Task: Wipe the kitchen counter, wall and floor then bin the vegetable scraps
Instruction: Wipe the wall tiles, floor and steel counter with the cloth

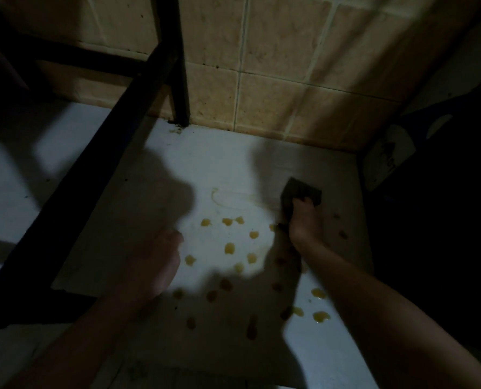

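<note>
Gripping a dark sponge (301,192) with the right hand (304,223), fingers curled over its near edge, flat side pressed to what looks like the white floor (219,164), close to the foot of the tiled wall (275,80). Left hand (160,262) hovering above the floor to the left, blurred and in shadow; nothing seen in it, but cannot tell whether the fingers are curled or slack. Probably a light, soft, squashy pad, giving under pressure and likely wet, so best held across the back with fingertips over one edge and thumb over the other, palm bearing down, not pinched at a corner where it would fold. Yellow spots (229,248) looking thick and sticky, likely to smear rather than lift in one pass; a thin curved streak (219,195) already drawn just left of the sponge. By count: one sponge, two hands, one streak, and roughly twenty spots scattered between the hands and towards the viewer, no exact number possible in the shadow. One black frame (116,130) standing at left, one dark shape (388,164) at right, too dim to name.
</note>
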Demonstrator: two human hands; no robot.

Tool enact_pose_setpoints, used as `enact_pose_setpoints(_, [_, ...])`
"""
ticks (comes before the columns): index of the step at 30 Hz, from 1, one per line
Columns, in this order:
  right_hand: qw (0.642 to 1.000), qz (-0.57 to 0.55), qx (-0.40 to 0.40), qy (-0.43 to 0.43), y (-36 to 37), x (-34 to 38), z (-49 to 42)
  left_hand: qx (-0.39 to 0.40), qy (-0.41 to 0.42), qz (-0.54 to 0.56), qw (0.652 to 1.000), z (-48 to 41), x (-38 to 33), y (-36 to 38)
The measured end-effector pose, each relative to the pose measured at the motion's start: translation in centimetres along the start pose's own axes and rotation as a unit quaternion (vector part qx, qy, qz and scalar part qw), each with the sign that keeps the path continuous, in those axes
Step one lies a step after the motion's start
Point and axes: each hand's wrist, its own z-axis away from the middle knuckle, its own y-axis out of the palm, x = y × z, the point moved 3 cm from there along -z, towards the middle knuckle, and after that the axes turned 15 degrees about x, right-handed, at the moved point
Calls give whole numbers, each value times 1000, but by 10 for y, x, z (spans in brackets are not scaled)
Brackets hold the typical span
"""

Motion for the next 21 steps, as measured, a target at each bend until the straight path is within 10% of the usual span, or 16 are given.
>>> enact_pose_setpoints(12, [914, 245, 144, -290, 51, 149, 24, -29, 1, 4, 1000, 15, 22, 6])
enact_pose_setpoints(21, [908, 252, 167, -292, 48, 103, 36, -41, 31, 12, 999, 12, 29, 11])
